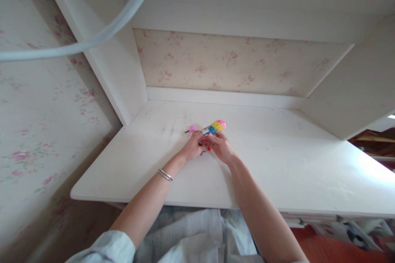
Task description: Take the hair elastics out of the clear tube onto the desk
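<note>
Both hands hold a clear tube-shaped container (212,128) above the white desk, tilted with its rounded end up to the right. Pink, yellow and blue small pieces fill that end in bands, and a pale label shows on its side. My left hand (194,146) is closed around the lower, clear end. From the right, my right hand (222,148) grips the container's side, fingers partly hidden behind it. Small red spots show by the fingertips; I cannot tell what they are. Beyond my left hand lies a pink round piece (193,128) with a black loop beside it.
The white desk (277,160) has a raised back strip and white side panels. A white shelf (247,16) overhangs it. A pale curved tube (114,28) crosses the upper left, close to the camera. Blurred items (354,232) are under the desk at lower right.
</note>
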{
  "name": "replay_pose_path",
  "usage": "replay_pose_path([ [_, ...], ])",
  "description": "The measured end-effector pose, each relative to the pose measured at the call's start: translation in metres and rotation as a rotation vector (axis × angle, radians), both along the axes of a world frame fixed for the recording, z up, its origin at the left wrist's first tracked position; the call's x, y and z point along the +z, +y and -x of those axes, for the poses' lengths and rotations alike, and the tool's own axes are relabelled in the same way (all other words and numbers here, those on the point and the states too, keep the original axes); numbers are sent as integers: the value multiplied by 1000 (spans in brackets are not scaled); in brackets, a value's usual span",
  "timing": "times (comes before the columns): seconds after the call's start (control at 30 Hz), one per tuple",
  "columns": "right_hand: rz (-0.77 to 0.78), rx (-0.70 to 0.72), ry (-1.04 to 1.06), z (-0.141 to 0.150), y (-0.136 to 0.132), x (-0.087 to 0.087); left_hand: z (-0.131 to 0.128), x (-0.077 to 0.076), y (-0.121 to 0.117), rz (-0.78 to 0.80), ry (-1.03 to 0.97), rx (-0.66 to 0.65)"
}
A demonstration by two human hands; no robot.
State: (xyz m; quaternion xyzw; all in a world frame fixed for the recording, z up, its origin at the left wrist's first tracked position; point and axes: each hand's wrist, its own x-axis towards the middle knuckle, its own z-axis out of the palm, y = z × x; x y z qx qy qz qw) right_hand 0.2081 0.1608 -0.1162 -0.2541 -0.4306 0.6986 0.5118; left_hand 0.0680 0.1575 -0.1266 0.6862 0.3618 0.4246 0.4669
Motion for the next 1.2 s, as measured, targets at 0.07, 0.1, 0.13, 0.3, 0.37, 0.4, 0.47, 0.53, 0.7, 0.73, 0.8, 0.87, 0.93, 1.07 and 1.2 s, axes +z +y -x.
replay_pose_path([
  [0.07, -3, -5, -2, 0, 1, -2, 0, 3, 0, 43, -25, -47],
  [0.1, 0, -15, 2, -1, 2, -3, 0, 4, 0, 60, -38, -61],
  [0.13, 3, -27, 7, -1, 4, -4, 0, 4, 0, 66, -49, -61],
  [0.3, 16, -108, 22, -6, 10, -9, 0, 1, 1, 55, -68, -2],
  [0.37, 25, -115, 19, -7, 11, -9, 1, 0, 1, 40, -58, 10],
  [0.4, 29, -108, 15, -8, 11, -9, 1, 0, 1, 32, -50, 12],
  [0.47, 29, -79, 4, -7, 10, -9, 1, -1, 1, 22, -39, 12],
  [0.53, 13, -40, -18, -6, 9, -9, 0, -2, 0, 28, -32, 4],
  [0.7, -19, -21, -76, -3, 6, -8, 0, -4, -2, 109, 5, -23],
  [0.73, -20, -15, -83, -3, 6, -8, 0, -4, -2, 139, 6, -32],
  [0.8, -27, -4, -96, -4, 6, -9, 0, -4, -2, 193, -4, -45],
  [0.87, -32, -12, -113, -4, 7, -9, 0, -4, -1, 222, -24, -50],
  [0.93, -30, -39, -125, -4, 7, -10, 0, -4, 0, 220, -47, -53],
  [1.07, 5, -83, -108, -2, 8, -11, -1, -2, 0, 215, -63, -52],
  [1.2, 17, -123, -69, 1, 7, -11, -2, 2, -2, 213, -75, -56],
])
